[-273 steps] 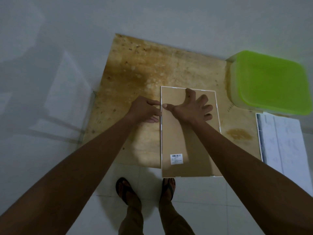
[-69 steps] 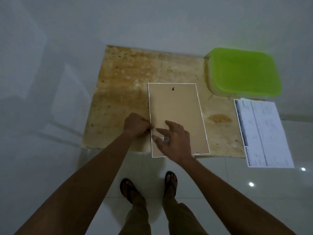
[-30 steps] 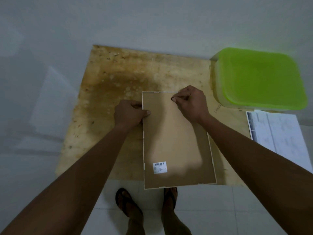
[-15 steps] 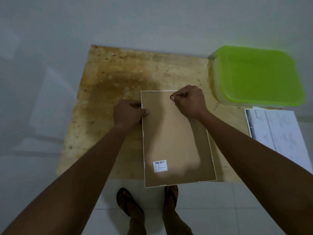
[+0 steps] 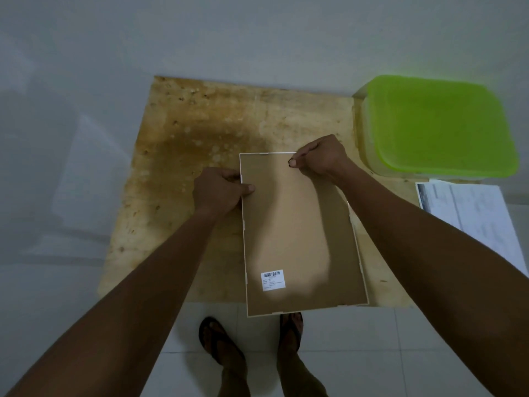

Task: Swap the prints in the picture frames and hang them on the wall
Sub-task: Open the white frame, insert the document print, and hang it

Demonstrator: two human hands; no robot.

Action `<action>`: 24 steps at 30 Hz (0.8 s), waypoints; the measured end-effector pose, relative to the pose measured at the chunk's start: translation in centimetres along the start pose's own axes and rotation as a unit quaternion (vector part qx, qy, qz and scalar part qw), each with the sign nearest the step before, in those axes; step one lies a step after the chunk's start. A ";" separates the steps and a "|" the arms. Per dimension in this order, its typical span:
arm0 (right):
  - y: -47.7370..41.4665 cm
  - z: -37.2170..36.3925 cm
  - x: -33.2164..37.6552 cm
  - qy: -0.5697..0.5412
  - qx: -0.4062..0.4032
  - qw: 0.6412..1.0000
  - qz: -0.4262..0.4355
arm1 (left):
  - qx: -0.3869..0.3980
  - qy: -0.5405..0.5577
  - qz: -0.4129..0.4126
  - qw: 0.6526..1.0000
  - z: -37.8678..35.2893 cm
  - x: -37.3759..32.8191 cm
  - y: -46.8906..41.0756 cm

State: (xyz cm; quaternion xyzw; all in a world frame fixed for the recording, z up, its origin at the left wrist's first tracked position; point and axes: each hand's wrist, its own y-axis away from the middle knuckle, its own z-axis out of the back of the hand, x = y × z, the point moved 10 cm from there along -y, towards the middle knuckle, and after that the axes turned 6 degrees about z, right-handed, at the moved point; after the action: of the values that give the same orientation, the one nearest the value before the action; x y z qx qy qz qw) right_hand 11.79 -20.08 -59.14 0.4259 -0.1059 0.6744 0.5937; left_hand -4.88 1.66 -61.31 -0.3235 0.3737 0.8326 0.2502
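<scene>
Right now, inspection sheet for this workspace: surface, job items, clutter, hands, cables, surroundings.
Surface: stained plywood board used as a worktop.
Job's things: picture frame face down, brown backing up, barcode label near its close end, which overhangs the board.
Clutter: green-lidded container; printed sheet beside it.
Hands: left hand grips the frame's left edge; right hand pinches something at the backing's top.
Cables: nothing seen.
Surroundings: tiled floor, sandalled feet.

Matt brown fibreboard frame backing (image 5: 297, 224); rough, stained plywood board (image 5: 200, 133); glossy lime-green plastic box lid (image 5: 440, 124); white printed paper sheet (image 5: 469, 219); glossy white floor tiles (image 5: 400, 353)
</scene>
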 end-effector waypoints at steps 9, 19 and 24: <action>0.8 -0.3 -1.5 0.002 -0.029 0.998 -0.060 | 0.013 0.008 0.004 1.000 -0.1 0.3 -0.4; 3.6 0.1 -2.4 0.050 -0.134 0.982 -0.122 | 0.012 -0.002 -0.003 1.000 0.0 0.2 -0.5; 3.2 0.8 -1.0 0.047 -0.114 0.991 -0.052 | 0.019 0.000 -0.013 1.000 -0.2 0.1 -0.6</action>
State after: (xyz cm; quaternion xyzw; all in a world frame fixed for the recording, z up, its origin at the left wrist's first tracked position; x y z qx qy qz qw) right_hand 9.19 -22.21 -58.20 0.3283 -0.1313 0.6455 0.6770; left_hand -4.47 1.91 -61.76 -0.3232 0.3849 0.8221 0.2675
